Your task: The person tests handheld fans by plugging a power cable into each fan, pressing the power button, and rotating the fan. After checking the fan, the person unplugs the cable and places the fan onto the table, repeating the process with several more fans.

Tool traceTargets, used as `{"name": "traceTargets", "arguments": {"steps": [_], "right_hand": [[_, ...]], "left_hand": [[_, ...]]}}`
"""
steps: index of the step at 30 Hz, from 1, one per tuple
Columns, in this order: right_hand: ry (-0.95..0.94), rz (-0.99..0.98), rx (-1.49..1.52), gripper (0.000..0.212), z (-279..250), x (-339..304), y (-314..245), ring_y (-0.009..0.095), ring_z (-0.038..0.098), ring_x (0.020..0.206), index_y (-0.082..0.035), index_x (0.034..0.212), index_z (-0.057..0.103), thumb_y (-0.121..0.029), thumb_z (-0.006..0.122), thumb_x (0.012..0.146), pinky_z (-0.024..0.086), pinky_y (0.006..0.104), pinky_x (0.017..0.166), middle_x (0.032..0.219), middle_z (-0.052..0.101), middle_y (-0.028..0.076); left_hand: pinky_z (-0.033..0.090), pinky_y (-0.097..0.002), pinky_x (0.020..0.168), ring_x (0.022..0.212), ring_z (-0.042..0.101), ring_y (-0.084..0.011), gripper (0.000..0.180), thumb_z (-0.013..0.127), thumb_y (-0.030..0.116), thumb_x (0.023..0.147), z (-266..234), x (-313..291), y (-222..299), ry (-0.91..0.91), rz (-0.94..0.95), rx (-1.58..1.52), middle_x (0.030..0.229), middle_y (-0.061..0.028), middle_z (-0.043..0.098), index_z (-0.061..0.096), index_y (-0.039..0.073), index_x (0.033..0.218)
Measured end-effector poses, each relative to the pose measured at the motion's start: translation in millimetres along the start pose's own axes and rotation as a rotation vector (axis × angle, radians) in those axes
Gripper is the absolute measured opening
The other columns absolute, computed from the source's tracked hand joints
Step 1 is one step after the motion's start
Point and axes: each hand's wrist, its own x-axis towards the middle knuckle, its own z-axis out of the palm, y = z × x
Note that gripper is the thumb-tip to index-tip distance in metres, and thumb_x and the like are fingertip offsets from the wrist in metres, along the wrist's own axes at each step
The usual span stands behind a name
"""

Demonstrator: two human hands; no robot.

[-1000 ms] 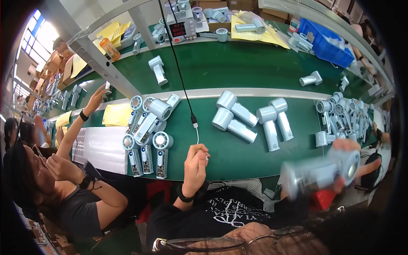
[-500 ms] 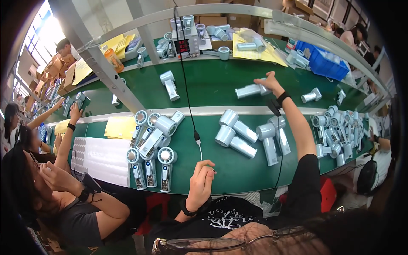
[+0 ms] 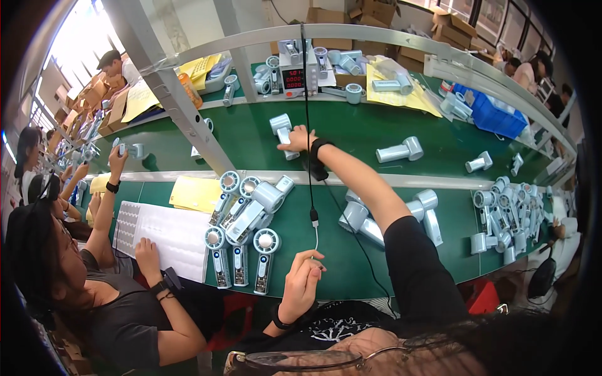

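Note:
My right hand (image 3: 298, 140) reaches over the rail to the far green surface, its fingers closed around the body of a pale blue handheld fan (image 3: 280, 123). Closer to me, my left hand (image 3: 301, 286) pinches the end of a thin white cable (image 3: 316, 236); the fingers hide its tip. The cable joins a black cord hanging from above. Left of that hand lies a group of handheld fans with open handles (image 3: 266, 241), circuit boards showing. Beyond my right forearm, closed fans (image 3: 353, 216) lie partly hidden.
A metal rail (image 3: 376, 180) divides the two green surfaces, and a slanted post (image 3: 182, 116) rises at left. A power supply (image 3: 293, 78) and a blue bin (image 3: 495, 116) stand at the back. Many fans are heaped at right (image 3: 508, 210). A co-worker's arm (image 3: 103, 213) reaches forward at left.
My right hand has left one fan on the far surface and moved left to another. My left hand still pinches the cable. The view has shifted, and the co-worker's near hand has lowered.

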Motion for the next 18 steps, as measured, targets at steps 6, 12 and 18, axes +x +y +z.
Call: {"name": "traceTargets", "arguments": {"steps": [6,12,18], "right_hand": [[0.155,-0.103,0.054,0.056,-26,-46,4,0.037,0.059,0.105,0.001,0.112,0.046,-0.025,0.074,0.072,0.05,0.05,0.08,0.105,0.06,0.024],[0.508,-0.313,-0.33,0.032,-82,-166,57,0.034,0.066,0.073,-0.001,0.099,0.048,-0.001,0.061,0.07,0.05,0.0437,0.057,0.072,0.063,0.02],[0.369,-0.087,0.545,0.03,-83,-304,94,0.023,0.061,0.065,-0.002,0.106,0.055,-0.014,0.065,0.08,0.049,0.0342,0.06,0.075,0.061,0.009]], "left_hand": [[0.041,-0.0256,0.06,0.064,0.048,-0.0117,0.028,0.041,0.012,0.098,-8,-8,-2,0.042,-0.044,0.009,0.104,-0.0139,0.057,0.057,-0.004,0.082],[0.041,-0.0254,0.06,0.064,0.048,-0.0116,0.027,0.041,0.012,0.099,4,-7,4,-0.001,-0.011,-0.076,0.097,-0.0133,0.06,0.054,-0.003,0.08],[0.041,-0.0268,0.058,0.06,0.048,-0.0127,0.022,0.039,0.009,0.099,33,-14,5,-0.15,-0.034,-0.269,0.086,-0.0113,0.061,0.05,-0.002,0.084]]}}
